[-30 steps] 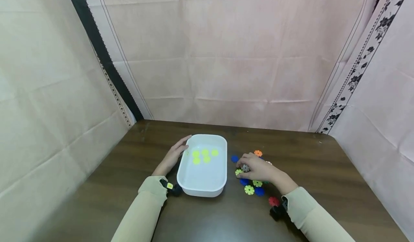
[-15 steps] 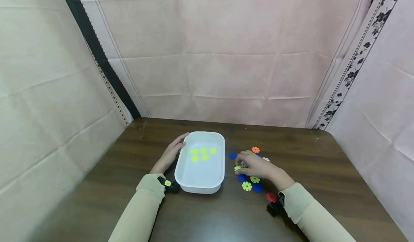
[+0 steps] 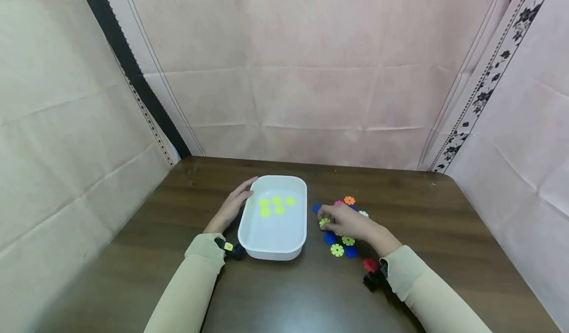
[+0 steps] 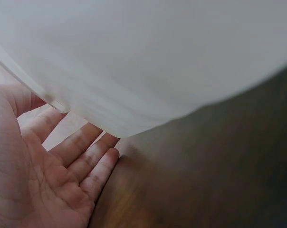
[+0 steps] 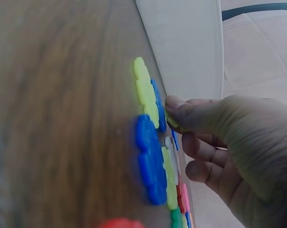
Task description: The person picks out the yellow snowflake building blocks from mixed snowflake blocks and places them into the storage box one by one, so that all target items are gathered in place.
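Observation:
A white plastic tray with several yellow-green discs inside lies before me. My left hand holds its left side: in the left wrist view the thumb passes over the rim and the fairly straight fingers touch the outer wall. To the tray's right my right hand is over a loose group of snowflake discs. Thumb and forefinger pinch a yellow-green snowflake disc, mostly covered by the fingers in the right wrist view. Blue discs and another yellow-green one lie close by.
Around the right hand are an orange disc, a pink disc and a white disc. A red disc lies beside the right wrist's camera. Pale cloth hangs behind the brown table and along both sides.
The right thumb and forefinger have closed on the yellow-green disc. A pink disc now shows beyond the hand, and the grey one is hidden. The left hand stays at the tray.

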A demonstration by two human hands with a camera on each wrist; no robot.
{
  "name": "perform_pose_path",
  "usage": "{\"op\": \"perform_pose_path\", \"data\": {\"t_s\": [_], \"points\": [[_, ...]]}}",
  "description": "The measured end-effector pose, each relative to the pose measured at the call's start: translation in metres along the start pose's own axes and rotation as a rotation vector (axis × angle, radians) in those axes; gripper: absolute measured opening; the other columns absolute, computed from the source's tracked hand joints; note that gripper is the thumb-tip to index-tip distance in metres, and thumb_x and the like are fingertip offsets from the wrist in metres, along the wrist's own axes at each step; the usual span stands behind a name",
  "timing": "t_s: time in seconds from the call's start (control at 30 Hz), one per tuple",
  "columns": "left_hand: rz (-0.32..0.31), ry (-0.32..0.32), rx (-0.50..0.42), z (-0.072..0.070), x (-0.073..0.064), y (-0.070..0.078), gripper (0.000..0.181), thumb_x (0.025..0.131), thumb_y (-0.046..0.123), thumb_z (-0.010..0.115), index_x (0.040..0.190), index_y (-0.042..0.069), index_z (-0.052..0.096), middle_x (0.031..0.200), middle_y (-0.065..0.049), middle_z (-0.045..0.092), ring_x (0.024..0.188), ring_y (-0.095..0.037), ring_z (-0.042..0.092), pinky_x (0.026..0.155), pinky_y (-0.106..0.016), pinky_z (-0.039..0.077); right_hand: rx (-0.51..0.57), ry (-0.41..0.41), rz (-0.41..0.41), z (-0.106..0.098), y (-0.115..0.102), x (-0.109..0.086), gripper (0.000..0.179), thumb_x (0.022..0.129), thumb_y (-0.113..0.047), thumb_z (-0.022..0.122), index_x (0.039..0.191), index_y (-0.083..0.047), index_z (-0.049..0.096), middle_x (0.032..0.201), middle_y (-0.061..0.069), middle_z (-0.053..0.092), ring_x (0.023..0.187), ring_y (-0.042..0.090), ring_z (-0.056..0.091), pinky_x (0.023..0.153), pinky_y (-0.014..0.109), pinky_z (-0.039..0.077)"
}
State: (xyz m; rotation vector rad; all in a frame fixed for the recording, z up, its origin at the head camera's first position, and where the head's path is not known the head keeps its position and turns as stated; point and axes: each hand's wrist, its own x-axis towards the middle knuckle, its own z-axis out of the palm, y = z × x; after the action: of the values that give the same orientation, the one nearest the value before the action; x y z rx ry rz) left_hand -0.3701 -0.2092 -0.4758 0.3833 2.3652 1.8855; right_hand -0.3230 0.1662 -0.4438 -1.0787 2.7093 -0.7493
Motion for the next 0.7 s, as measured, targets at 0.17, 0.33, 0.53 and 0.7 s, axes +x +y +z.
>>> {"op": "perform_pose_path", "data": {"t_s": [0.17,0.33,0.53,0.7], "points": [[0.008,0.013,-0.008,0.0005,-0.0014,-0.0007,0.046,0.105,0.038,0.048,0.150,0.035,0.046,0.159,0.005,0.037,0.147,-0.022,0.031,0.118,-0.054,0.024,-0.008,0.044,-0.059,0.0001,-0.0009,-0.0016,0.021,0.095,-0.014,0.071,0.115,-0.011,0.066,0.102,-0.005,0.071,0.089,0.008,0.066,0.080,0.027,0.058],[-0.001,0.021,0.007,0.0019,-0.0025,-0.0025,0.045,0.104,0.039,0.048,0.149,0.037,0.046,0.158,0.007,0.038,0.147,-0.021,0.031,0.117,-0.054,0.026,-0.013,0.060,-0.044,0.0004,-0.0005,-0.0043,0.021,0.098,-0.016,0.068,0.118,-0.012,0.066,0.105,-0.007,0.070,0.093,0.007,0.066,0.080,0.025,0.057],[-0.006,0.013,-0.001,0.0015,-0.0046,0.0004,0.045,0.106,0.035,0.047,0.151,0.034,0.045,0.159,0.005,0.036,0.149,-0.021,0.027,0.118,-0.054,0.023,-0.013,0.074,-0.069,-0.0007,0.0007,-0.0046,0.020,0.098,-0.013,0.067,0.118,-0.009,0.066,0.105,-0.005,0.070,0.095,0.011,0.068,0.081,0.029,0.057],[-0.003,0.003,-0.009,0.0001,-0.0030,0.0010,0.046,0.106,0.035,0.047,0.152,0.032,0.044,0.160,0.004,0.034,0.149,-0.021,0.026,0.118,-0.054,0.023,0.010,0.093,-0.088,-0.0071,0.0003,-0.0041,0.021,0.097,-0.012,0.068,0.118,-0.009,0.066,0.103,-0.003,0.072,0.092,0.009,0.068,0.078,0.025,0.057]]}}
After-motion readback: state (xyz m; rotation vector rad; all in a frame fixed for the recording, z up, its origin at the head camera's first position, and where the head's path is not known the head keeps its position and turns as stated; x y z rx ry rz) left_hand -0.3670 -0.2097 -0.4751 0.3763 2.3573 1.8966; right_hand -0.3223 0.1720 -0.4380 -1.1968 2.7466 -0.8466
